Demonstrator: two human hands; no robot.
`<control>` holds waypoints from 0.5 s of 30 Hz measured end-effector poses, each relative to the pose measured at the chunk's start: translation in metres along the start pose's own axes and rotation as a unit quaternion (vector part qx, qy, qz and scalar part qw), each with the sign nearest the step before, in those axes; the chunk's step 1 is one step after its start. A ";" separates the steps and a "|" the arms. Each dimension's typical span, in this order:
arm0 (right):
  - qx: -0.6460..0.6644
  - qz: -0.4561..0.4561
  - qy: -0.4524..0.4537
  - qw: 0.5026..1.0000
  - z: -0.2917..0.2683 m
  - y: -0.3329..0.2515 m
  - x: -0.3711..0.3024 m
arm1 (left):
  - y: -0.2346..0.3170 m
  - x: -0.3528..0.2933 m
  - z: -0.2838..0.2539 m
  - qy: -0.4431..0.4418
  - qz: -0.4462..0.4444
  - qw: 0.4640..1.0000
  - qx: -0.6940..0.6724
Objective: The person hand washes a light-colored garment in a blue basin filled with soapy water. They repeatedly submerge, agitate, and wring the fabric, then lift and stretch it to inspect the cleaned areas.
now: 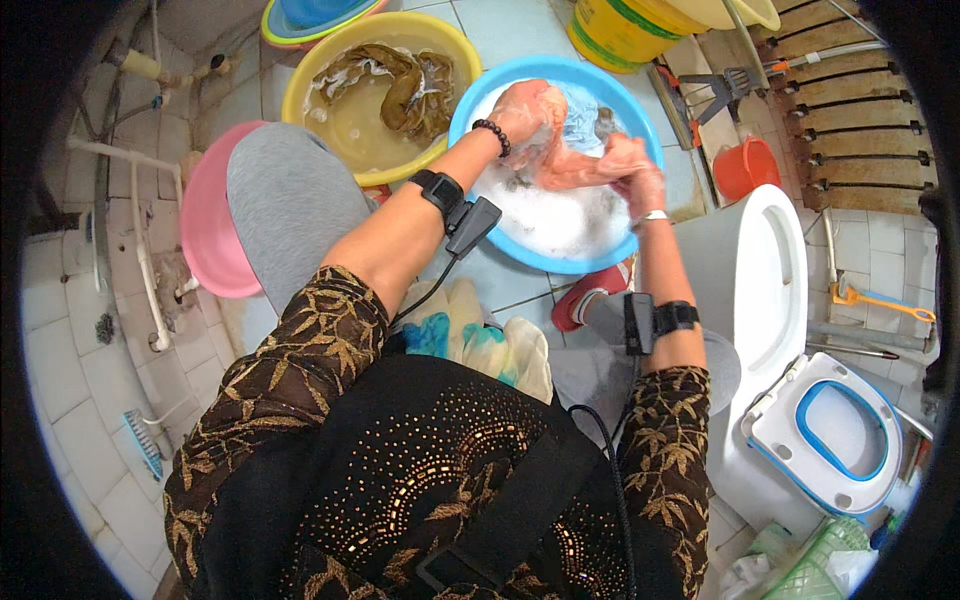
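Note:
Over a round blue basin (650, 105) of white suds, both my hands grip a wet salmon-pink cloth (575, 170). My left hand (530, 112), with a dark bead bracelet at the wrist, is closed on one part of it. My right hand (637, 178) is closed on the other end, a little nearer to me and slightly smeared by motion. Between them the cloth is bunched and twisted. Grey-white foam and bluish water fill the basin below; a small dark patch (604, 122) shows beside the cloth, its kind unclear.
Left of the basin, a yellow basin (293, 108) holds cloudy water and soaked brown cloth (405, 95). A pink basin (205, 225) stands by my left knee. A white toilet (775, 265), a red bucket (745, 170) and a yellow bucket (615, 35) are on the right.

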State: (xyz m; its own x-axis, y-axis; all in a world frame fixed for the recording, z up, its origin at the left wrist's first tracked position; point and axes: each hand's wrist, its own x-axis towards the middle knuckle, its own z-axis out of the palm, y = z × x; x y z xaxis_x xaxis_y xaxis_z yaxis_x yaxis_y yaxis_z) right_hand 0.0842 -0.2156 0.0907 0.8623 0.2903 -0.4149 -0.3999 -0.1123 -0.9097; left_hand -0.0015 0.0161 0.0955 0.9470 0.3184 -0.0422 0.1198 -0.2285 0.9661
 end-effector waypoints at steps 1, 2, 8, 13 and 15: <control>-0.033 0.027 0.002 0.999 0.002 0.019 0.000 | 0.008 -0.001 -0.001 -0.005 0.006 1.000 0.009; -0.101 0.108 0.020 0.989 0.004 0.029 0.000 | 0.016 -0.003 0.000 -0.004 0.026 0.999 -0.039; -0.513 -0.227 -0.090 0.823 0.034 0.015 -0.031 | 0.063 -0.016 0.015 -0.067 0.063 0.982 0.164; -0.209 -0.240 -0.095 0.943 0.063 -0.017 -0.044 | 0.061 -0.014 0.021 -0.056 0.111 0.978 0.169; -0.130 -0.266 -0.094 0.951 0.066 -0.020 -0.042 | 0.044 -0.010 0.017 -0.098 0.116 0.981 0.120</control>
State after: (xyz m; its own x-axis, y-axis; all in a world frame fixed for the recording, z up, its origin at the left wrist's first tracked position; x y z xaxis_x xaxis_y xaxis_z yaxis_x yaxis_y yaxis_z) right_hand 0.0353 -0.1632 0.1279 0.8405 0.5338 0.0927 0.1880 -0.1270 -0.9739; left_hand -0.0004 -0.0130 0.1344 0.9934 0.0542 0.1012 -0.0617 -0.4909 0.8690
